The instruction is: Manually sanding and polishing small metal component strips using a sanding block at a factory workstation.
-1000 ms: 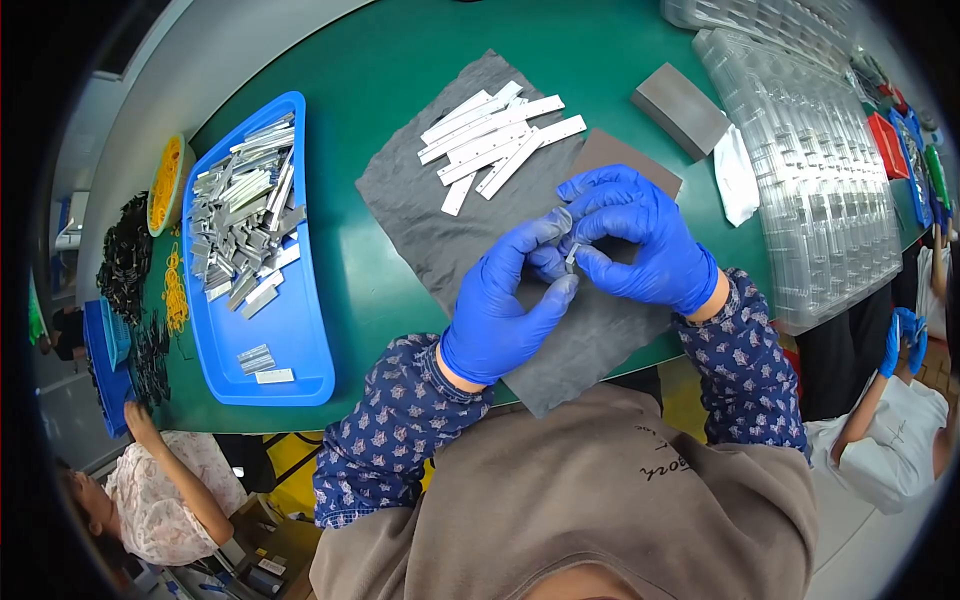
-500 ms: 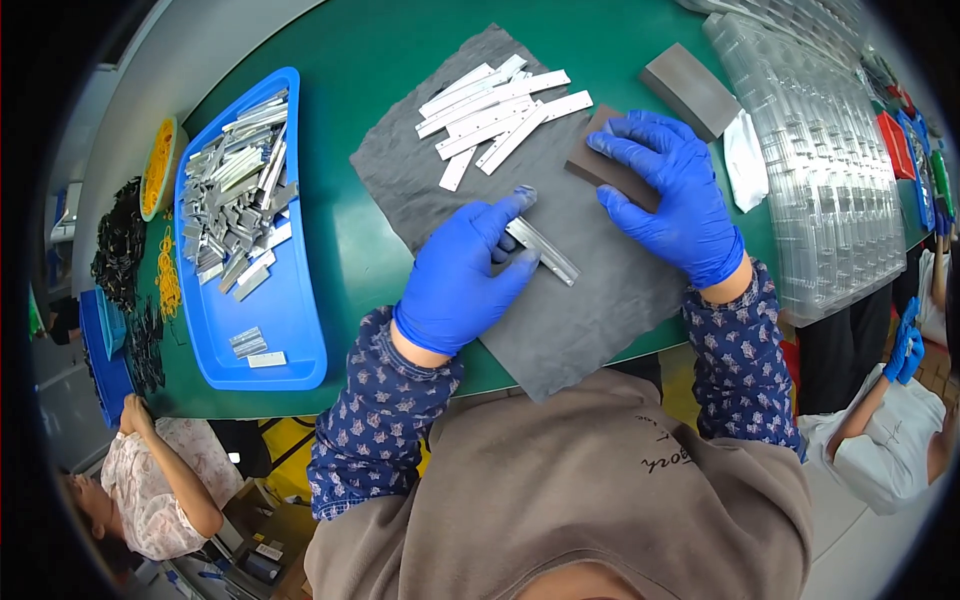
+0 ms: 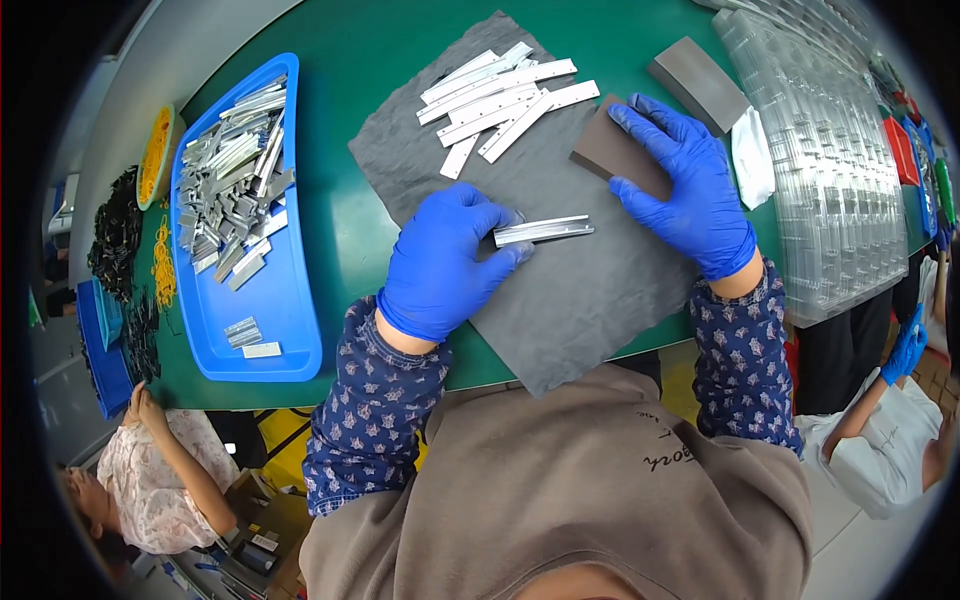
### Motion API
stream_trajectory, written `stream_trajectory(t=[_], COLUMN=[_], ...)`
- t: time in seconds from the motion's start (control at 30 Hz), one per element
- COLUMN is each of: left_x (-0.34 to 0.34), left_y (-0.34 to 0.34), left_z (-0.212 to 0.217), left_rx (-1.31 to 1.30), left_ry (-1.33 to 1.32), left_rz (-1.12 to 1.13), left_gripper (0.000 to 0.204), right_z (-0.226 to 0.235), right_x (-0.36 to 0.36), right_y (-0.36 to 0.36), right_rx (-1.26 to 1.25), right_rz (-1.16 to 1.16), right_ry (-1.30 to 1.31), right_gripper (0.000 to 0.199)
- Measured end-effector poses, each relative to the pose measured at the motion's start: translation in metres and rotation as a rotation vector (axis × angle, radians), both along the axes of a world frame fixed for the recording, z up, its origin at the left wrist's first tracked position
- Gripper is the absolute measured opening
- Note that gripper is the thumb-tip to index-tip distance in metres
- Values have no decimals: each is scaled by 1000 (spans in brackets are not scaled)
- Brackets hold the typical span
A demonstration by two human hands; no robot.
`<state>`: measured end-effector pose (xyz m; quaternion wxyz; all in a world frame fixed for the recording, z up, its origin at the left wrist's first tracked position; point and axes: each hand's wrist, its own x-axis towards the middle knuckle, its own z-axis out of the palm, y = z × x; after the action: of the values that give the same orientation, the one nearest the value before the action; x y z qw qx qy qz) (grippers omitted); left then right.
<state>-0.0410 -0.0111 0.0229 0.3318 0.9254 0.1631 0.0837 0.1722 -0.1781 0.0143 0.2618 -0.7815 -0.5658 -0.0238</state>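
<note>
A short silvery metal strip (image 3: 548,231) with a grooved profile lies nearly level over the grey cloth (image 3: 545,330). My left hand (image 3: 440,262), in a blue glove, pinches its left end between thumb and forefinger. To the right, my gloved right hand (image 3: 690,190) grips a dark brown block (image 3: 612,150) that looks like a sanding sponge. Its fingers lie over the far side and the thumb rests at the near edge; the block's right part is hidden under the hand. Beyond both hands, a loose pile of flat metal strips (image 3: 505,100) rests on the cloth.
At left stands a blue tray (image 3: 305,320) heaped with metal pieces. A second brown block (image 3: 698,82), a white cloth (image 3: 752,160) and stacked clear plastic trays (image 3: 820,170) stand at right. Yellow and black bundles lie at far left. Other people sit on both sides.
The metal strip has turned from slanting down rightward to nearly level in my left hand, showing another side. My right hand, still on the brown block, has shifted slightly right.
</note>
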Motion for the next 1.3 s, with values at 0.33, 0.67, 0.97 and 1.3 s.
stream_trajectory(t=[0.33, 0.67, 0.97, 1.3], left_x=[-1, 0, -4, -7], left_y=[-2, -9, -10, -10], left_z=[-3, -7, -19, -18], left_rx=[-5, 68, 81, 36], left_ry=[0, -56, -122, -105], left_rz=[4, 75, 93, 48], left_gripper=[22, 22, 19, 23], right_z=[-1, -2, 12, 33], right_x=[0, 3, 4, -44], right_y=[0, -1, -4, 0], right_rx=[-58, 34, 135, -85], right_rz=[2, 9, 18, 117], right_ry=[8, 93, 126, -61], right_gripper=[66, 65, 59, 61])
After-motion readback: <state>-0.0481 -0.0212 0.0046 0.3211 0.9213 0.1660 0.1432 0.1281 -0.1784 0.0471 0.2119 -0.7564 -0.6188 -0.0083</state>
